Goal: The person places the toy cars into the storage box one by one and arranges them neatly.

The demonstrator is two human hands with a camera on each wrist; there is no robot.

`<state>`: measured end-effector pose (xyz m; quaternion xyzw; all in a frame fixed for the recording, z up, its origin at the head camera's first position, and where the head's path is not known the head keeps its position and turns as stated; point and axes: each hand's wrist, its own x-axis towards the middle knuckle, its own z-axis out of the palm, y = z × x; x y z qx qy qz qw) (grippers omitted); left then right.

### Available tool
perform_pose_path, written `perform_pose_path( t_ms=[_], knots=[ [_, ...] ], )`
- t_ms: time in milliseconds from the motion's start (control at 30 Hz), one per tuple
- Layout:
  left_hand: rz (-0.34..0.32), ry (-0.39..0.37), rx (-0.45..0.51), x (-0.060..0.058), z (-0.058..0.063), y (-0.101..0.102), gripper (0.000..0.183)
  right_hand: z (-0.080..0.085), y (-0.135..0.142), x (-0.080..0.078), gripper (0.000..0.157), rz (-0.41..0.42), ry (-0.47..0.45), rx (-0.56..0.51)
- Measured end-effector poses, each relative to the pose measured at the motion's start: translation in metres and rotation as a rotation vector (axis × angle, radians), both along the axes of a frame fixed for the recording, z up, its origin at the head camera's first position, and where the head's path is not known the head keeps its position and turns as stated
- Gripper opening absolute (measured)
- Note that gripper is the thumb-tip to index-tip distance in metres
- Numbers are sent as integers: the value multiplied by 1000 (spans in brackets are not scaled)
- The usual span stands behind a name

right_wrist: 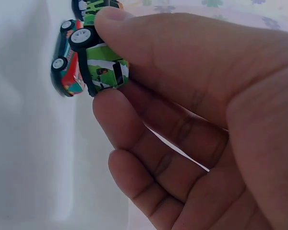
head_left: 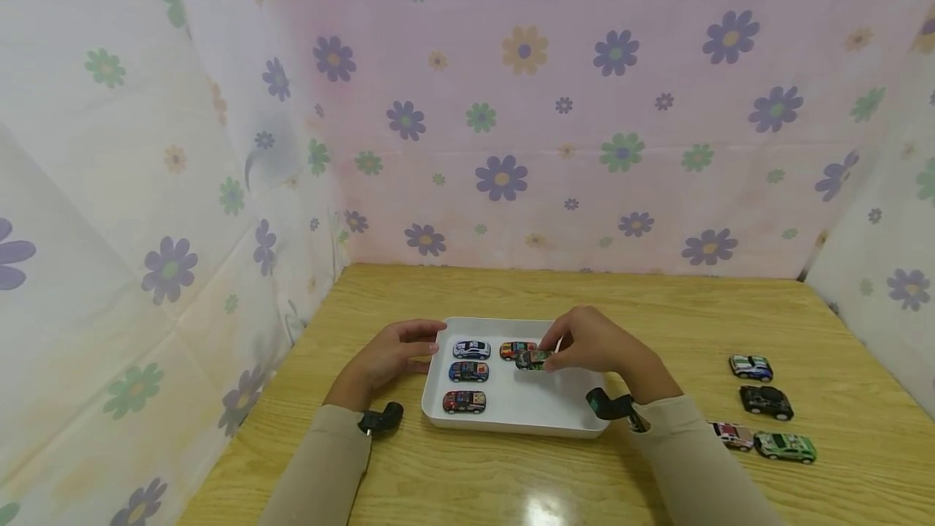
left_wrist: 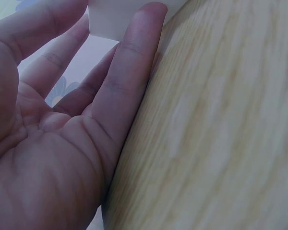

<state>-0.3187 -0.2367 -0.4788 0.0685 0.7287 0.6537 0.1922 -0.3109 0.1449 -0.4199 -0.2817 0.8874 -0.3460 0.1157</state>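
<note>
I see one right hand (head_left: 595, 343) pinching one green car (head_left: 532, 360) between thumb and fingers, lower centre, in or just above one white tray (head_left: 540, 408); can't tell which. One left hand (head_left: 390, 354), fingers loosely extended, touches the tray's left side. One orange car (head_left: 514, 349) nearby; three cars (head_left: 468, 372) tray left; four cars (head_left: 765, 402) on the table (head_left: 453, 485), lower right.

A green-patterned toy car (head_left: 532, 360) is held over a shallow, rectangular white tray (head_left: 558, 408).
</note>
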Motion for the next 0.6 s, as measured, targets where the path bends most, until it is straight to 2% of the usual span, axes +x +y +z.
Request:
perform_pose_path(
  t_ms=[233, 600],
  knots=[
    [0, -1, -3, -2, -2, -2, 44, -5, -7, -2, 16, 19, 19, 11],
    [-9, 7, 0, -3, -4, -3, 45, -10, -18, 1, 17, -24, -6, 38]
  ],
)
